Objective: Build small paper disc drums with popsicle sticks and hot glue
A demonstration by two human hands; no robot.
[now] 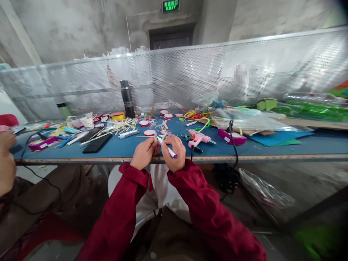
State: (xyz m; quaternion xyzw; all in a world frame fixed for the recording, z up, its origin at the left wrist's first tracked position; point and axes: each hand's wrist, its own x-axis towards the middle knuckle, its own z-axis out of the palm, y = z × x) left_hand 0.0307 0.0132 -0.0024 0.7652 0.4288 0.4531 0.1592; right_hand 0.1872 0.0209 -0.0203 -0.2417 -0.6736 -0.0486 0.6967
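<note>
Over the front edge of the blue-topped table, my two hands meet at the fingertips. My right hand (176,154) is closed around a white marker (170,150) with a purple end, which slants down to the right. My left hand (143,151) pinches a small pale, stick-like piece (156,137); the fingers hide most of it, so I cannot tell its kind. The marker's other end is close to this piece, and whether they touch is unclear. Just right of my right hand lies a pink glue gun (199,138). A white round lid (149,133) lies behind my left hand.
A black phone (97,143), several wooden sticks (123,127) and a black thermos (127,99) are to the left. Purple tape rolls (232,137) and plastic bags (244,117) are to the right. Another person's hand (7,159) shows at the left edge. Perforated metal panels (176,79) stand behind.
</note>
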